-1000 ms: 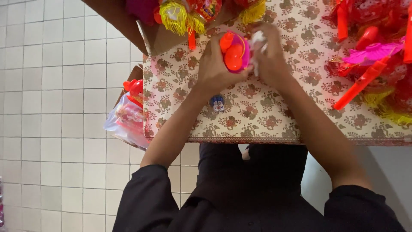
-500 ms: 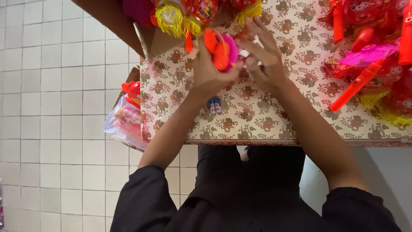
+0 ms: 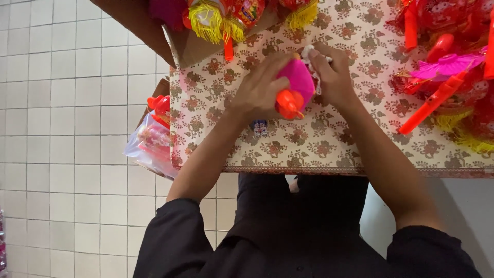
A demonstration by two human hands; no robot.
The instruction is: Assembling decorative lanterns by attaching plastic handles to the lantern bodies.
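Note:
My left hand (image 3: 260, 88) grips a small toy lantern (image 3: 294, 88) with a pink body and an orange handle end, held just above the table with the floral cloth (image 3: 329, 144). My right hand (image 3: 329, 72) pinches a small white piece (image 3: 309, 52) at the lantern's top edge. The orange part points toward me. A tiny blue and red object (image 3: 259, 127) lies on the cloth below my left hand.
A pile of red, pink and yellow fringed lanterns with orange sticks (image 3: 447, 67) covers the table's right side. A cardboard box (image 3: 198, 49) with more fringed lanterns sits at the top left. A plastic bag of red toys (image 3: 152, 139) hangs off the table's left edge over the tiled floor.
The lantern has been turned in my hands: its pink body now faces up and the orange part points toward me. My hands shifted slightly rightward and stay together on it.

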